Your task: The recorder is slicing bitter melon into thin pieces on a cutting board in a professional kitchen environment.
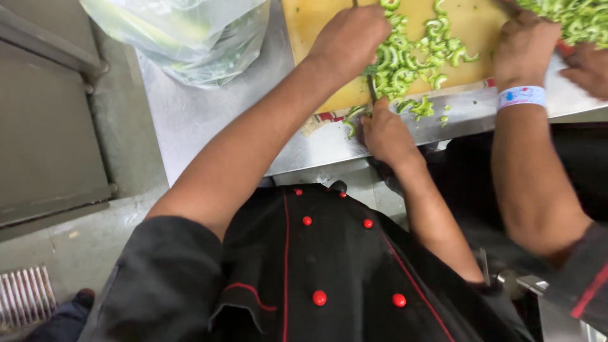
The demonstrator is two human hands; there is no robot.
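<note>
**Green slices on the board, both my hands at the pile**

My left hand (349, 39) rests knuckles-up on the pale yellow rectangular cutting board (320, 25), its fingers curled shut at the near edge of the heap of chopped green curved vegetable slices (405, 60). What they close on is hidden under the hand. My right hand (387, 134) sits at the board's near rim, on the steel surface (209, 120), its fingers folded around the handle of a dark thin knife (371, 85) whose blade runs up into the slices. A few green pieces (418, 107) have spilled off the board onto the surface just beside this hand.

To the left of the board stands a clear plastic bag (183, 38), slumped and holding pale green vegetables that I can only make out dimly through the film.

On my right, another person's hand (524, 47), with a white wristband (522, 96), works at a second green heap (573, 19).
</note>
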